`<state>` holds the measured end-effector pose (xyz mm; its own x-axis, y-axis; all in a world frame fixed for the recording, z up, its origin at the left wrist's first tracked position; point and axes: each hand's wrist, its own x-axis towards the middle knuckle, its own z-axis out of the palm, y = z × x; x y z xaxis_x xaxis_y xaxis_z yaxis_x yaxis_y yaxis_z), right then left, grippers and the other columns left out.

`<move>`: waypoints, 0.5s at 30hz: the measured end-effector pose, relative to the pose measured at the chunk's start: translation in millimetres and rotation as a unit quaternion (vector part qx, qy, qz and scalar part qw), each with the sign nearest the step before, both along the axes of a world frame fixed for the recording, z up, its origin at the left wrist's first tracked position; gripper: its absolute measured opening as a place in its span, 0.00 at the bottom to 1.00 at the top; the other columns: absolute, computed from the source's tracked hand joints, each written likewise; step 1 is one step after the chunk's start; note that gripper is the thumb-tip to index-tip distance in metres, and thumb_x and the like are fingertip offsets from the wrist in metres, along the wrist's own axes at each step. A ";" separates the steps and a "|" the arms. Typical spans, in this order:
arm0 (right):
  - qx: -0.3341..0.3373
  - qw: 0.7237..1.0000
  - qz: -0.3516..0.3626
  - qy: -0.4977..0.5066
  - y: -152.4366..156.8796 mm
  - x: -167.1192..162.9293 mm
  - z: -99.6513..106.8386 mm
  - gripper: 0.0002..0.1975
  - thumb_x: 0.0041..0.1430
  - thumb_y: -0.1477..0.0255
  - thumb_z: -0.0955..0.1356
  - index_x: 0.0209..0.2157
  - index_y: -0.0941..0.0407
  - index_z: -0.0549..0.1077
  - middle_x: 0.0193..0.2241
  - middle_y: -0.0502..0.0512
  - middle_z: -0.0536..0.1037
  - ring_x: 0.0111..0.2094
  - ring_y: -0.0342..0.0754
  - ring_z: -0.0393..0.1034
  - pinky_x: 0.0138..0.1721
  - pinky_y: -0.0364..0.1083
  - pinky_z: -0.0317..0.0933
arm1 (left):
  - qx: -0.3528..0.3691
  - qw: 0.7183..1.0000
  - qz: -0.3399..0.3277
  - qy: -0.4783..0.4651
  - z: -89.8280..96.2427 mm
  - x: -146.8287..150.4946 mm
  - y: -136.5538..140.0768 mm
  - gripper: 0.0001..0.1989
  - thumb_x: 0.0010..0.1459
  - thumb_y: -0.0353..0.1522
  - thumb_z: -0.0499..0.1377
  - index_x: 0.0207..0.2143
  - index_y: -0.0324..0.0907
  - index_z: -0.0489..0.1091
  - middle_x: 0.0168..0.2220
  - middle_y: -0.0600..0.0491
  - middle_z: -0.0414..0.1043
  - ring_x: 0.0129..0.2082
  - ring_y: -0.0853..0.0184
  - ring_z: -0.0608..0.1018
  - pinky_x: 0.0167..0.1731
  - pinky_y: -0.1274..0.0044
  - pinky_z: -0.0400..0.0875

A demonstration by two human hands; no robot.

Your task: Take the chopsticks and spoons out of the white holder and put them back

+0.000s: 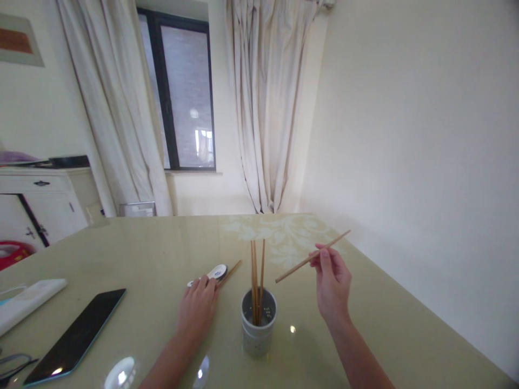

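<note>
A single wooden chopstick [298,267] is pinched between the thumb and fingers of my right hand [333,281], raised above the table and slanting up to the right. Over on the left, my left hand [198,302] rests low on the table, its fingers curled over the near end of another chopstick [232,271]; whether it is one or a pair I cannot tell. A white spoon [219,272] with a blue mark lies by those fingers, with a darker utensil partly hidden beside it. Between my hands stands a grey cylindrical holder [256,343] with several upright chopsticks [255,281].
A black tablet [79,337] lies at the left of the glossy table [162,248], near a white power strip-like object [30,302] and dark-handled scissors [16,364]. A plain wall [425,162] runs along the right edge. Curtains [267,108] and a window [188,97] are behind.
</note>
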<state>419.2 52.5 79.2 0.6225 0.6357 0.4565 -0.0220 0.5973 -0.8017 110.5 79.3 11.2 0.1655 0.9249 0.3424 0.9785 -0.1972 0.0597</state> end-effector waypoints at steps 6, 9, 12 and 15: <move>-0.065 0.983 0.149 -0.090 -10.5 -36.2 -4.4 0.17 0.63 0.55 0.73 0.40 0.55 0.82 0.27 0.54 0.80 0.28 0.47 0.71 0.31 0.46 0.65 | -0.008 1.000 -0.010 -0.027 -0.9 3.0 -2.1 0.12 0.69 0.31 0.51 0.39 0.42 0.75 0.43 0.46 0.79 0.47 0.55 0.77 0.50 0.67 0.67; -0.111 0.962 0.193 -0.155 -12.3 -51.7 -12.5 0.19 0.63 0.54 0.72 0.40 0.56 0.83 0.27 0.55 0.81 0.28 0.48 0.72 0.29 0.46 0.63 | -0.024 0.999 -0.011 -0.037 -0.1 2.4 -2.4 0.11 0.68 0.31 0.51 0.39 0.43 0.74 0.42 0.46 0.79 0.47 0.54 0.78 0.50 0.67 0.68; -0.140 0.954 0.180 -0.195 -11.6 -56.8 -20.3 0.20 0.64 0.53 0.71 0.40 0.56 0.84 0.28 0.56 0.81 0.29 0.49 0.72 0.30 0.46 0.63 | -0.032 0.998 -0.019 -0.053 -0.8 0.9 -1.9 0.10 0.67 0.32 0.52 0.37 0.44 0.74 0.42 0.46 0.80 0.47 0.54 0.79 0.50 0.66 0.68; -0.165 0.954 0.152 -0.197 -6.6 -56.4 -29.7 0.23 0.66 0.50 0.68 0.35 0.56 0.83 0.25 0.54 0.78 0.27 0.49 0.70 0.29 0.46 0.62 | -0.022 0.997 -0.026 -0.074 -2.0 2.7 -1.8 0.11 0.67 0.33 0.51 0.34 0.44 0.73 0.40 0.45 0.80 0.46 0.52 0.79 0.49 0.64 0.69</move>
<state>362.9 45.9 49.4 0.2072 0.9091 0.3614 0.1884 0.3254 -0.9266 113.2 77.5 9.2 0.1643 0.9308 0.3266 0.9468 -0.2417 0.2124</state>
